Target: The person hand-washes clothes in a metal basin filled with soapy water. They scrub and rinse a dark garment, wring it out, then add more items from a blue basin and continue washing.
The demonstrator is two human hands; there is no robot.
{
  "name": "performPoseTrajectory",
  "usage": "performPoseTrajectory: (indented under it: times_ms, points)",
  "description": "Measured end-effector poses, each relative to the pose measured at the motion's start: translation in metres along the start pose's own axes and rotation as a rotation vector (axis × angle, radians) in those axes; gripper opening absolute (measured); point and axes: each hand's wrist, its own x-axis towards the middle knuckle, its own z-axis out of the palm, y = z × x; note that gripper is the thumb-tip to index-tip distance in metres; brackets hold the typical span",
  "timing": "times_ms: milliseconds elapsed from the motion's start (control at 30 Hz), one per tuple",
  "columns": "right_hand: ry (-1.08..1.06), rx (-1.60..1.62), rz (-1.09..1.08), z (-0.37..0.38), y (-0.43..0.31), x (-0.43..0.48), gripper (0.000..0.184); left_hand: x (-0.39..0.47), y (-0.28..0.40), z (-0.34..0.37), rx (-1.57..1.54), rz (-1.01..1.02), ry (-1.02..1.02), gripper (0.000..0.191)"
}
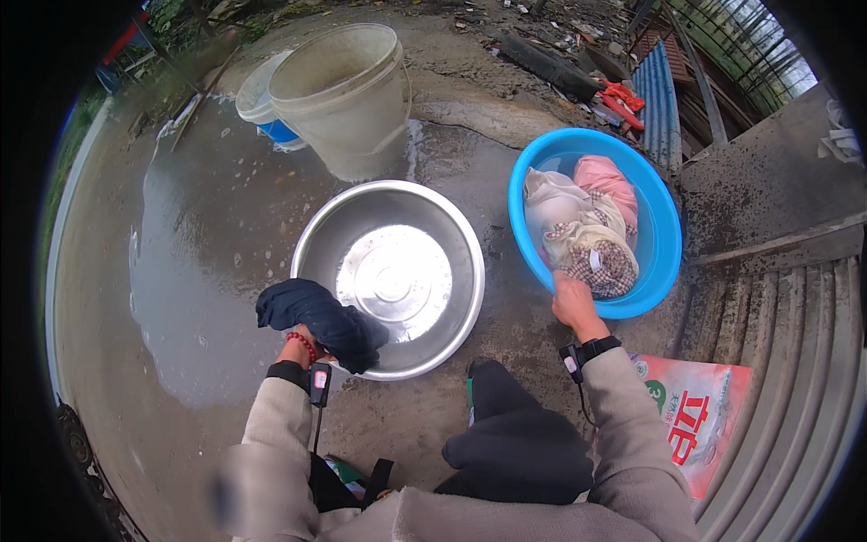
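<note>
My left hand point(300, 345) is at the near left rim of a steel basin point(467, 305), bunched up with a dark navy garment point(311, 315). The garment hangs over the rim, partly inside the basin, and hides most of my fingers. Apart from that cloth, the basin shows only a bright, wet-looking bottom. To the right, my right hand point(576, 305) grips the near left rim of a blue plastic basin point(667, 271). Water in it soaks a pink garment point(606, 183), a whitish cloth point(552, 193) and a checked garment point(596, 267).
Behind the steel basin stand a large whitish plastic bucket point(339, 108) and a smaller blue-banded bucket point(254, 101). A red-and-white detergent bag point(698, 413) lies at right by a ribbed surface point(779, 379). The concrete floor is wet at left point(183, 325). Rubble point(582, 34) lies beyond.
</note>
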Motion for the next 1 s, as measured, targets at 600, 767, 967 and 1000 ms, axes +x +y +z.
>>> performPoseTrajectory:
  times_ms: [600,767,967,1000]
  points:
    - [-0.357,1.524,0.517,-0.014,0.023,0.117,0.046,0.021,0.003,0.007,-0.038,-0.083,0.048,0.062]
    - [-0.334,1.790,0.790,0.056,0.082,0.152,0.050,0.022,-0.004,0.008,-0.063,-0.112,0.064,0.061]
    - [-0.293,1.714,0.597,0.121,0.112,0.160,0.041,0.024,-0.007,0.010,-0.093,-0.130,0.059,0.061]
    - [-0.186,1.757,0.796,0.113,0.103,0.162,0.034,0.024,-0.008,0.010,-0.094,-0.129,0.057,0.061]
